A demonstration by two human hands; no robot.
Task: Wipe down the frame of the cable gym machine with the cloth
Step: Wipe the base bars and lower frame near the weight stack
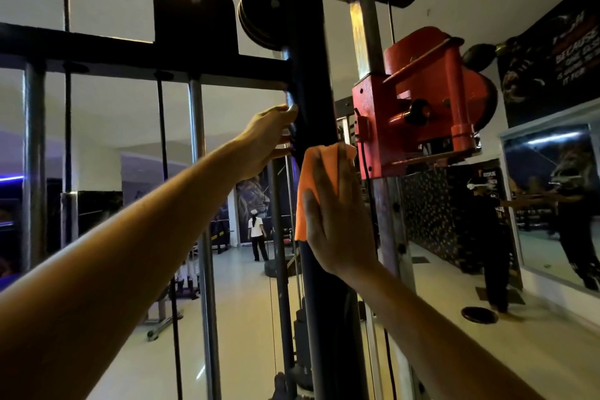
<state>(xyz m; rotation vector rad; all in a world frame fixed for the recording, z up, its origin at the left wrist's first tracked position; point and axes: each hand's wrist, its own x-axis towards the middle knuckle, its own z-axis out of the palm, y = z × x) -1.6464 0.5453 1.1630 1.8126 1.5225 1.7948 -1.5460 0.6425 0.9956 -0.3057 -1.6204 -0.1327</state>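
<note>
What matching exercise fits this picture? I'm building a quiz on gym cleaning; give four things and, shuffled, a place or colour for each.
Things:
1. cloth
2. pulley carriage
3. left hand
4. upright post

Descriptions:
A. red, right of the post
B. black, vertical, in the middle
C. orange, pressed on the post under the right hand
D. touches the post's left side, above the cloth

Pairs: 1-C, 2-A, 3-D, 4-B

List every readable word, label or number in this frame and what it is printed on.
"BECAUSE" on the dark wall banner at upper right.
The banner's other lines: too blurred to read.
Print on the dark shirt of the person by the mirror: too small to read.
Red pulley carriage, black upright, orange cloth: no text visible.
</note>
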